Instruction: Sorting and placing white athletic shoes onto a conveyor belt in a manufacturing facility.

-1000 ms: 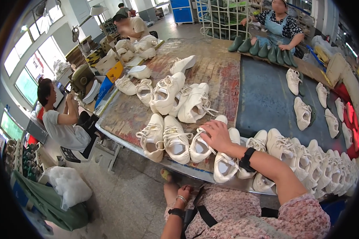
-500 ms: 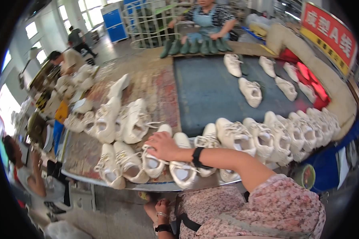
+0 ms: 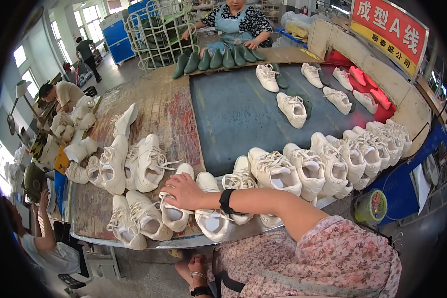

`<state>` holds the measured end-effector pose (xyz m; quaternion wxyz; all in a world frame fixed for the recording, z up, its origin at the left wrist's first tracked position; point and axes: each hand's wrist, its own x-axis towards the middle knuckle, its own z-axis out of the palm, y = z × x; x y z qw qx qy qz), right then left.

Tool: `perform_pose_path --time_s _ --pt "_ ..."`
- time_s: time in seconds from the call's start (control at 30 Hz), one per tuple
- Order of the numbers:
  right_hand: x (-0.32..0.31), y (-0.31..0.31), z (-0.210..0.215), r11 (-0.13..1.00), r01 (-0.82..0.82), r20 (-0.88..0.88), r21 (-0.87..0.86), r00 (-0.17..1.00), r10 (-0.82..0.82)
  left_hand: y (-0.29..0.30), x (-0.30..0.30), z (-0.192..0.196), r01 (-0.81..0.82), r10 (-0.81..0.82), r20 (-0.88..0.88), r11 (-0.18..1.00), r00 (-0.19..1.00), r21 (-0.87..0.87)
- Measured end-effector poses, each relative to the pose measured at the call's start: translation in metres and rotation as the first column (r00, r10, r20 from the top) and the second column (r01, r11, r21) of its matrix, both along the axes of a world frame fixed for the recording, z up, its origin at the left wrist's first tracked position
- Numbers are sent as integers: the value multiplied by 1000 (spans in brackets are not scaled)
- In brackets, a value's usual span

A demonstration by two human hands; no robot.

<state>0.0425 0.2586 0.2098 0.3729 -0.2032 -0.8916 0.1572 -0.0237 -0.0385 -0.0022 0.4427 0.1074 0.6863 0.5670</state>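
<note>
My right hand [image 3: 182,192] comes across from the right and grips a white lace-up sneaker [image 3: 174,217] over its laces and tongue, fingers curled round the upper. The sneaker stands on the near edge of the worktable with its heel toward me. Close beside it are another white sneaker [image 3: 212,224] on the right and a white sneaker [image 3: 148,217] on the left. My left hand [image 3: 197,265] hangs low below the table edge, closed, with a bracelet and a black band at the wrist. What it may hold is hidden.
A dark conveyor belt [image 3: 243,116] carries several sneakers toward a red-lit opening [image 3: 335,62]. White sneakers [image 3: 342,164] line the near right edge. Across the table, a person in an apron [image 3: 233,30] stands behind green shoe lasts [image 3: 216,59]. A green basket [image 3: 370,207] stands at the lower right.
The whole view has shifted, so the table and shoes appear farther left. My right hand stays on the same sneaker. My left hand remains low and closed.
</note>
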Motion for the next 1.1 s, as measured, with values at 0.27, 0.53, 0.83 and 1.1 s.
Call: perform_pose_path --time_s 0.27,0.53,0.83,1.1 --pt "-1 4 3 1000 -10 -36 10 999 10 3 -1 -1 54 -53 -24 998 998 19" --pt "2 3 8 1000 -17 21 -7 1000 18 4 -3 -13 2 -2 -25 1000 1000 2" --pt "0 1 4 1000 -14 8 18 1000 14 2 -2 -16 17 -17 3 1000 1000 27" --pt "2 4 4 1000 -4 11 -3 1000 4 3 -3 -28 -16 15 4 995 1000 96"
